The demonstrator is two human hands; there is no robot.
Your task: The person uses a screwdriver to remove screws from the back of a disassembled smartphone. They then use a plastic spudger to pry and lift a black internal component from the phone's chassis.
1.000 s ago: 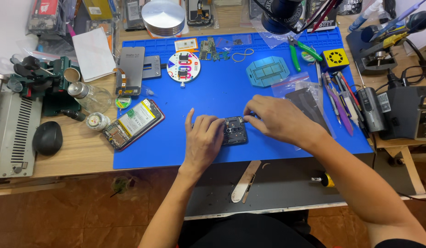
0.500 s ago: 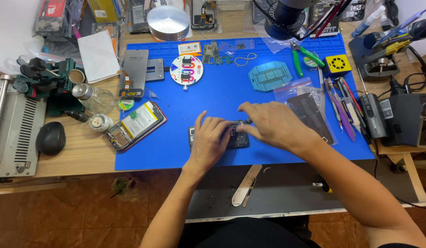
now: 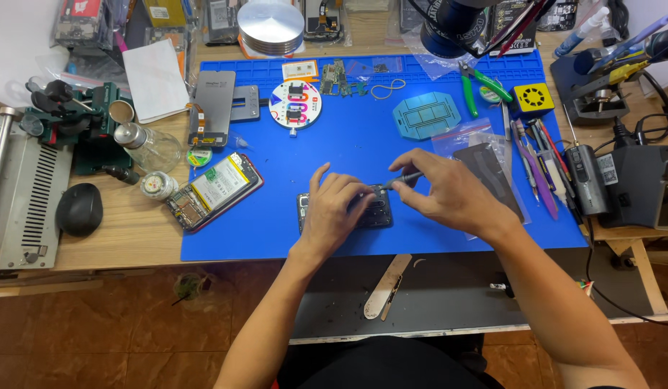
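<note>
A small dark phone part lies on the blue work mat near its front edge. My left hand rests flat over the part's left side and pins it down. My right hand pinches a thin grey tool whose tip points down at the part's top edge. Most of the part is hidden under my left fingers.
An opened phone with its battery showing lies at the mat's left edge. A round parts dish, a teal tray, green pliers and several screwdrivers sit further back and right. A glass bottle stands left.
My right hand has lifted off the part and shifted right, now pinching the thin tool. My left hand stays on the part. The view has tilted slightly.
</note>
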